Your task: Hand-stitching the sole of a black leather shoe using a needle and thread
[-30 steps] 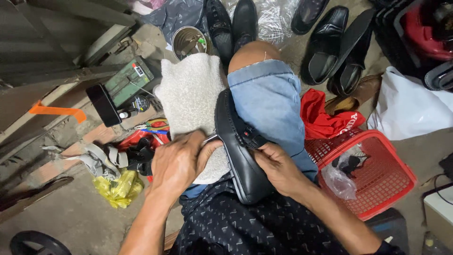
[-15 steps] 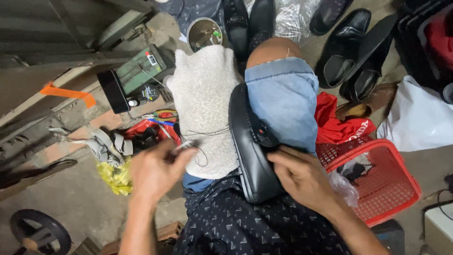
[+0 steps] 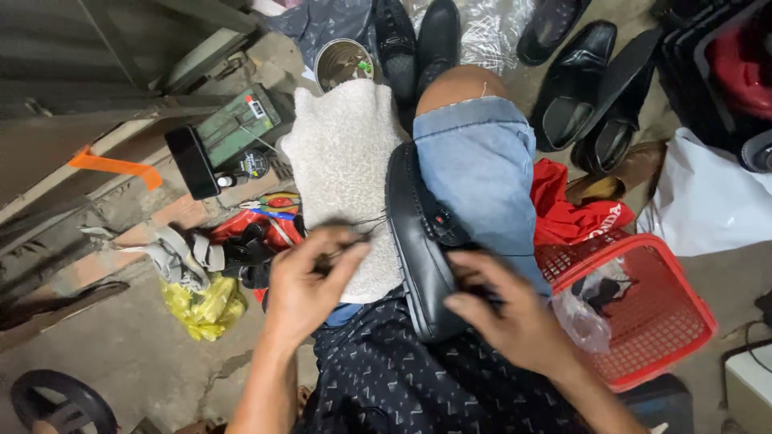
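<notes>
Lying far left, crumpled yellow plastic bag (image 3: 205,304). Left hand (image 3: 310,281), blurred, fingers pinched on thin dark thread (image 3: 371,223) over white fleecy cloth (image 3: 342,161). Black leather shoe (image 3: 418,241) wedged between thighs, sole side leftward. Right hand (image 3: 515,317) curled loosely, gripping shoe's upper. Beyond, red plastic mesh basket (image 3: 659,321).
</notes>
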